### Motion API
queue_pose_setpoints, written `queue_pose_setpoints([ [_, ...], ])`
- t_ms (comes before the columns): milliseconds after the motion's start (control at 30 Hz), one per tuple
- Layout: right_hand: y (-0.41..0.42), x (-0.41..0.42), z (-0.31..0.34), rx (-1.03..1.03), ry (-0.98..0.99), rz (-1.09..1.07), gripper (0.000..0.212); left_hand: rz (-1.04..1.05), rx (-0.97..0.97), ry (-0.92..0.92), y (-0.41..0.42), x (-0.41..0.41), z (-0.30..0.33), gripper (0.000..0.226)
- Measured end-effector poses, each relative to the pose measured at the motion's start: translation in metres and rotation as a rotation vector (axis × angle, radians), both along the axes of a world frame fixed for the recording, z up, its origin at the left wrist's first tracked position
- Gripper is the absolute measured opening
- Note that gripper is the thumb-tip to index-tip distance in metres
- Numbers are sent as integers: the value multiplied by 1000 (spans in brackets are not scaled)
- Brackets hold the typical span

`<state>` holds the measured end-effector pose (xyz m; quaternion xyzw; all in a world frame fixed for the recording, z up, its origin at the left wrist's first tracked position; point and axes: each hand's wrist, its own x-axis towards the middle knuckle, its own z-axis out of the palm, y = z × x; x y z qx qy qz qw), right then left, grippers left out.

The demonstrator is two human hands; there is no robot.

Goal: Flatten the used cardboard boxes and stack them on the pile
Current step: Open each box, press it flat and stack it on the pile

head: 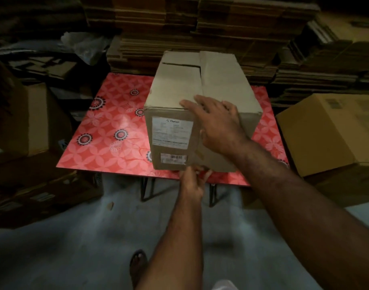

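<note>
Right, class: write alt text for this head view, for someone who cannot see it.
A person's right hand rests on a closed cardboard box on a red floral table, the left hand gripping its lower edge; flattened cardboard piles rise behind.

"Flipkart" on white shipping label (172, 130) on cardboard box (200, 97), smaller barcode sticker (173, 158) below, print unreadable

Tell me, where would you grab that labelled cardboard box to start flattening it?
Probably at the top flaps of the cardboard box, coming from above: it stands upright on the red table, and the centre seam looks untaped. The right hand already rests at that top edge.
</note>
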<state>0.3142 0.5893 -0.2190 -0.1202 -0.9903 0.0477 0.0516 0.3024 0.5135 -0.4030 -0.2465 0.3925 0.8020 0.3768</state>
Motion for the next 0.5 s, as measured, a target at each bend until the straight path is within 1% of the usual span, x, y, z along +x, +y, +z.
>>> queue_pose_setpoints([
  [167,-1,2,-8,-4,16,-21,88,-12,-30,23,-4,-12,-7,29],
  [333,-4,-9,-16,5,10,-11,93,-25,3,23,-7,-16,-17,38],
  [500,-3,-26,-29,39,68,-12,92,-27,-6,59,-7,-32,-24,42],
])
